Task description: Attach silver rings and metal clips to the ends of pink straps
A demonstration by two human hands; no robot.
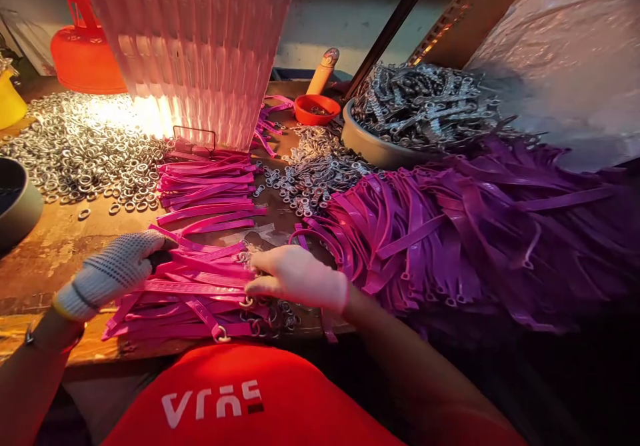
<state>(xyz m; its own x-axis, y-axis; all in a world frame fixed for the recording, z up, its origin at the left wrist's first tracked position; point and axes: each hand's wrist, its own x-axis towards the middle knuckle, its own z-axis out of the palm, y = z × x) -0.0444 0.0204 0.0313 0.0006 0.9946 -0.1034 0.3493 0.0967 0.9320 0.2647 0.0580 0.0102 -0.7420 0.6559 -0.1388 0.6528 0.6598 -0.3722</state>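
My left hand (117,266), in a white dotted glove with dark fingertips, is closed at the left ends of the pink straps (200,279); its fingertips press on a strap there. My right hand (295,276), in a thin pale glove, is at the right ends of the same straps, thumb and fingers brought together near a metal ring (245,257). What the right fingertips hold is too small to make out. More rings hang from strap ends below it. Behind the hands lies another row of pink straps (207,183).
Loose metal rings (100,149) cover the back left, under a red lamp (87,53). A ribbed translucent sheet (195,46) stands behind. Small metal clips (320,173), a red bowl (316,110), a heaped basin (370,146) and purple straps (440,233) lie rightward.
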